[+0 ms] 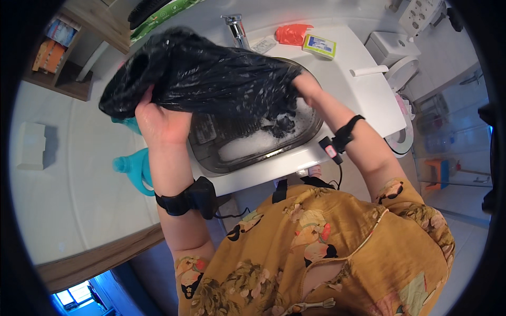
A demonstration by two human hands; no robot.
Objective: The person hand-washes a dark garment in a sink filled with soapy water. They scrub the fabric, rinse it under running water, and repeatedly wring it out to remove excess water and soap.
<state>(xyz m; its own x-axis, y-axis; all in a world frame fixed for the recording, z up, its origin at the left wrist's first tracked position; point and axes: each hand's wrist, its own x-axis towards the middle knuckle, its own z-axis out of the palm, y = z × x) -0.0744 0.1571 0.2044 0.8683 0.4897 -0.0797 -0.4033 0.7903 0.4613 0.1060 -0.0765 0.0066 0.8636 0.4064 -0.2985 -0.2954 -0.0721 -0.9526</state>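
A wet black garment (221, 75) with soap suds on it is stretched above a sink between my two hands. My left hand (164, 118) supports its left part from below, with some fingers hidden behind the cloth. At the sink's right side, my right hand (308, 87) grips the other end; its fingertips are hidden in the fabric. Beneath lies a dark translucent washbasin (209, 162) with a ribbed washboard area (237, 124), a bar-shaped block in a recess and white foam (249, 146). Part of the cloth hangs down into the suds.
Behind the basin stands a chrome faucet (237, 31). A red packet (292, 34) and a green-and-white box (319, 46) lie on the white counter (355, 94). A teal bottle (136, 170) is beside my left forearm. Wooden shelves (75, 85) are at upper left, a toilet (395, 51) at right.
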